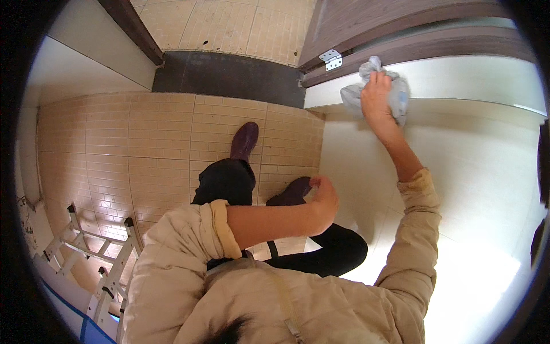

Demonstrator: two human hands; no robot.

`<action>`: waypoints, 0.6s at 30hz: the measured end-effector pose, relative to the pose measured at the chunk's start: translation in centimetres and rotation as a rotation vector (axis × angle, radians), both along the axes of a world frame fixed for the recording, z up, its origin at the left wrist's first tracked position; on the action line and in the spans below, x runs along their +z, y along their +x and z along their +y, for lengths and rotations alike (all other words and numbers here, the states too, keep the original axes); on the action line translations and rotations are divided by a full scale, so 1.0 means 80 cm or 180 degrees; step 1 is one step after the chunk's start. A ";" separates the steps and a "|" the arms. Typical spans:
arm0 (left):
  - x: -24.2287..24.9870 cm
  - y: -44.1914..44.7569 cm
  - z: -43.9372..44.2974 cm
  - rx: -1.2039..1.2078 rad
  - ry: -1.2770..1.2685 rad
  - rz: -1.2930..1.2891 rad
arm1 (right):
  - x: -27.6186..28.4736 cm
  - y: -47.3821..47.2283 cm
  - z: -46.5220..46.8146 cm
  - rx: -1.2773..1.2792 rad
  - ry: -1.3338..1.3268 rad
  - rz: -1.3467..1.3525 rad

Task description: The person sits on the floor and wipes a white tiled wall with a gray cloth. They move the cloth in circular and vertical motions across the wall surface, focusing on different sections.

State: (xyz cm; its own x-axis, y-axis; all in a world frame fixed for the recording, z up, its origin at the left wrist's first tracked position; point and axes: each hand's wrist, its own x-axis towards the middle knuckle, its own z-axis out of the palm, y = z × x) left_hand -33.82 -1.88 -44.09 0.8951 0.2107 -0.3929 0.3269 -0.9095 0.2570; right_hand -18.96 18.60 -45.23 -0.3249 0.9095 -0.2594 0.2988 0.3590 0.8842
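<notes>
My right hand (376,98) is reached out to the upper right, closed around a crumpled pale grey cloth (403,96). The cloth lies against the white strip of wall (455,77) beside a dark wood door frame (412,53). A metal hinge (331,59) sits on the frame, just left of the cloth. In front of my body my left hand (324,204) hangs with its fingers bent, near my right boot. Its palm is turned out of sight, and I see nothing clearly held in it.
Beyond a dark threshold (227,77) the tan floor continues through a doorway. An aluminium stepladder (107,258) stands at lower left. Pale wall tiles (429,142) line my right side. My dark purple boots (245,139) stand on tan tiles (159,133). A brown door (386,21) is at upper right.
</notes>
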 end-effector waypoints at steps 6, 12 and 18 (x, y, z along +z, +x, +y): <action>0.000 -0.038 0.016 0.0077 -0.0264 0.0146 | -0.134 -0.015 0.009 0.0344 -0.0765 -0.1039; 0.007 -0.060 0.034 0.0171 0.0017 0.0433 | -0.481 0.160 0.035 0.2698 -0.0758 -0.1063; 0.001 -0.066 0.053 0.0232 -0.0147 0.0730 | -0.672 0.173 0.029 0.0437 -0.1914 0.2839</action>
State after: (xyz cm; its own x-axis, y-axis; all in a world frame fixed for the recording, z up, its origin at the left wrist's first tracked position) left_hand -39.13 2.38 -44.02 0.7644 0.2487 -0.5948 0.4459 -0.8703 0.2091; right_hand -5.16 20.96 -98.95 -0.7066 0.6538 -0.2706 0.6712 0.7404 0.0364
